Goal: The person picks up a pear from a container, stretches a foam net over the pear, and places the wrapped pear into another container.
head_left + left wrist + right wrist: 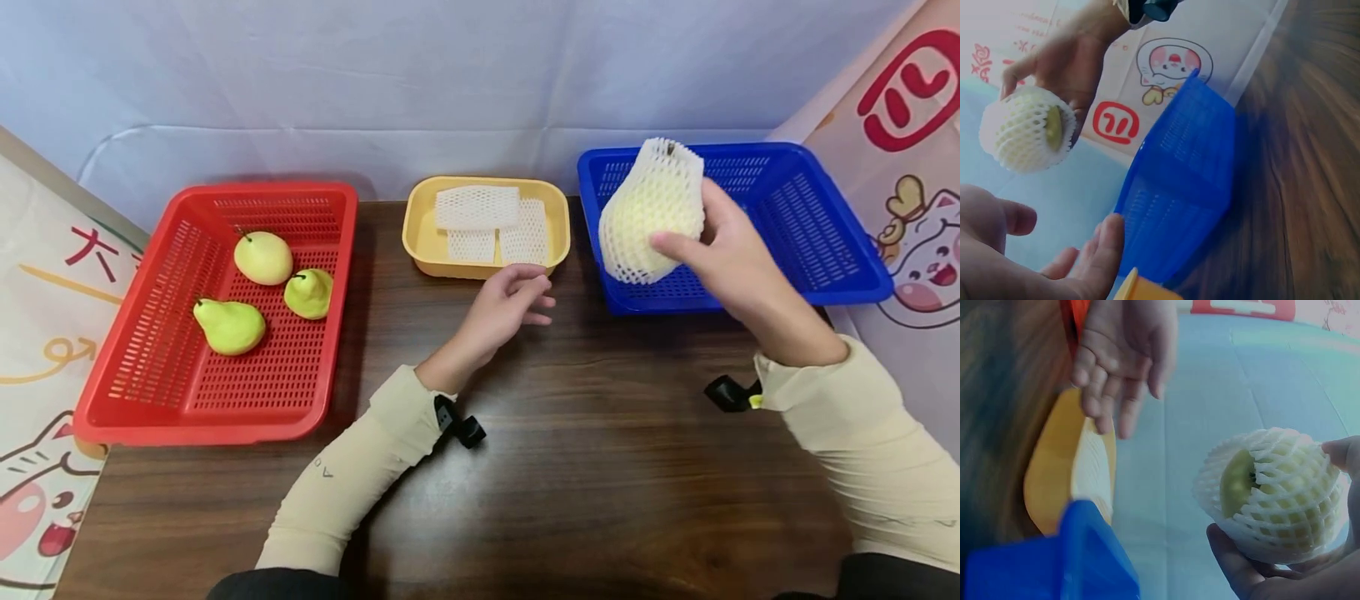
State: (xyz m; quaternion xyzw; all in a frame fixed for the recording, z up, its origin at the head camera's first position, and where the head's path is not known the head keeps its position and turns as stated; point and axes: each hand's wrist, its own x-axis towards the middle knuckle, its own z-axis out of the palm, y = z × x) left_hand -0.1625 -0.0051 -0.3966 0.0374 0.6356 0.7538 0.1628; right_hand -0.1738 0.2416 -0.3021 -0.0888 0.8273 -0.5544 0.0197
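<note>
Pear (pixel 1234 487): yellow-green, gripped between thumb and fingers of the right hand (pixel 738 258); narrow end farthest from the wearer, dark stem tip showing.
Foam sleeve (pixel 1288 509): white open mesh, fitted round the pear; skin visible through the holes and at one open end.
Pear position: raised, well to the right of the left hand (pixel 502 310).
Spare sleeves (pixel 477 208): three, white, flattened, overlapping, just beyond the left hand.

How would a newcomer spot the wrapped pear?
Find the blue rectangular plastic basket on the right. Above it, the right hand holds a yellow-green pear; unlike the three bare pears in the red plastic basket, it wears white foam netting.
</note>
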